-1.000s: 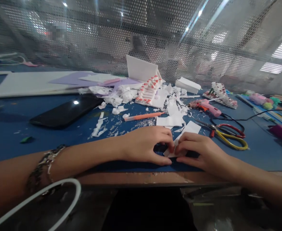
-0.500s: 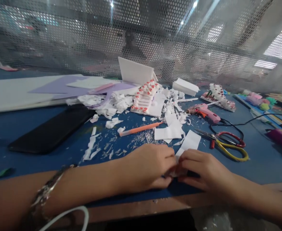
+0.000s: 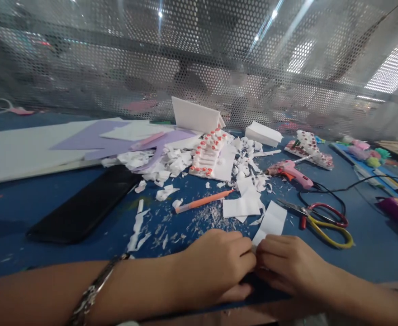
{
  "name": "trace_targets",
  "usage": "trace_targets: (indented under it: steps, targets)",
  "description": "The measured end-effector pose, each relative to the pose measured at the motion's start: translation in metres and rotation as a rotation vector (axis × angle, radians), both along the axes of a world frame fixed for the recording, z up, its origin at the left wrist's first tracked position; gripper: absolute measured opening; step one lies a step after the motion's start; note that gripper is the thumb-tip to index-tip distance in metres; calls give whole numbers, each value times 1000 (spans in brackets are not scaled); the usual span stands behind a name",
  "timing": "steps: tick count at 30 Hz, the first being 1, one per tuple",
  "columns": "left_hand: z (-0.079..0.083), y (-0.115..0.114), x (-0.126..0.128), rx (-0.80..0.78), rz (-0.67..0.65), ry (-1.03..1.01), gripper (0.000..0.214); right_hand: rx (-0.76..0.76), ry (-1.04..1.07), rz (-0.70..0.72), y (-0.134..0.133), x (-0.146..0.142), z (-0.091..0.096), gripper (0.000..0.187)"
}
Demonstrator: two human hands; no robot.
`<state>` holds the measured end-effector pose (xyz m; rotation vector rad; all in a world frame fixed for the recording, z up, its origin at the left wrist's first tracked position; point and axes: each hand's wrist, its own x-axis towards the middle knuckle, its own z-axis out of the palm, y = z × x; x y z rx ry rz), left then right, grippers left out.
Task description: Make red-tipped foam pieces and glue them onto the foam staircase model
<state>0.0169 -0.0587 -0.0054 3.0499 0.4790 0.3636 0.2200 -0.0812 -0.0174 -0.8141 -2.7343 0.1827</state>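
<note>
My left hand (image 3: 219, 265) and my right hand (image 3: 289, 265) rest on the blue table (image 3: 32, 213) near its front edge, fingertips meeting. Both are curled and pinch the near end of a white paper strip (image 3: 272, 222) that runs away to the upper right. A bracelet sits on my left wrist (image 3: 93, 290). Just beyond the hands lie another white paper piece (image 3: 241, 206) and an orange craft knife (image 3: 204, 201).
Scissors (image 3: 321, 217) with red and yellow handles and a pink glue gun (image 3: 290, 170) lie to the right. A black phone (image 3: 87, 203) lies left. White paper scraps, a small foam staircase model (image 3: 207, 154), white and purple sheets (image 3: 49, 145) and a perforated metal screen (image 3: 199, 59) stand behind.
The view has tilted up, so the hands sit lower in the frame. Both hands have drawn closer together over the strip's near end, hiding more of it.
</note>
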Motion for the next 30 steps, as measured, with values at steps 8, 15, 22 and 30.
trace_targets:
  steps: [8,15,22,30]
  targets:
    - [40,31,-3,-395,164,-293,14,-278,206,-169,29,-4,57,8]
    - [92,83,2,-307,300,-704,17,30,383,-246,96,-14,119,13]
    - [93,85,3,-394,296,-686,23,184,577,-55,116,-29,168,10]
    - [38,107,-27,133,126,-104,31,441,198,150,57,-12,87,9]
